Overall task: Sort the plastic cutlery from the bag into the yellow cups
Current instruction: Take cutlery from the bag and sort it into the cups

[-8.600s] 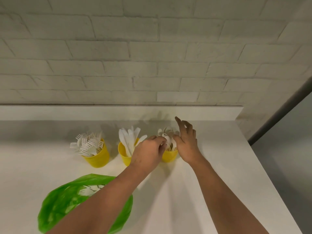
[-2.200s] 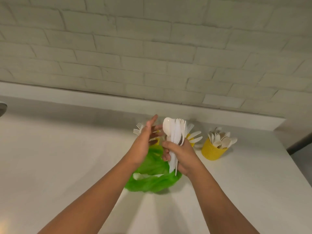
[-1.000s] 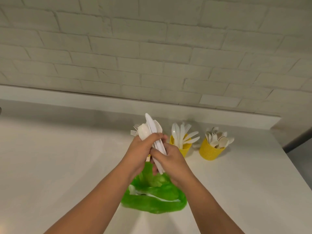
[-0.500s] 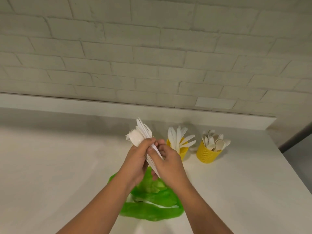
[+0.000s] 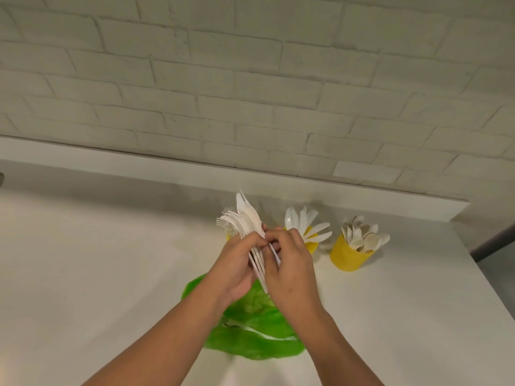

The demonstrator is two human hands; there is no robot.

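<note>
My left hand (image 5: 237,267) grips a bundle of white plastic cutlery (image 5: 246,220) upright above the green plastic bag (image 5: 250,338). My right hand (image 5: 289,270) pinches the handles of that same bundle from the right side. The bag lies crumpled on the white counter (image 5: 97,274) under my wrists, with white cutlery showing inside it. A yellow cup of knives (image 5: 306,224) stands just behind my right hand. A yellow cup of spoons (image 5: 351,256) is further right. A third yellow cup (image 5: 230,235) holding forks is mostly hidden behind the bundle.
A white brick wall (image 5: 250,93) with a raised ledge (image 5: 111,162) runs along the counter's back. The counter's right edge (image 5: 490,288) drops off beside a dark strip.
The bundle passed from my right hand into my left over the last two seconds. Since half a second ago both hands have stayed on it and the view has shifted slightly.
</note>
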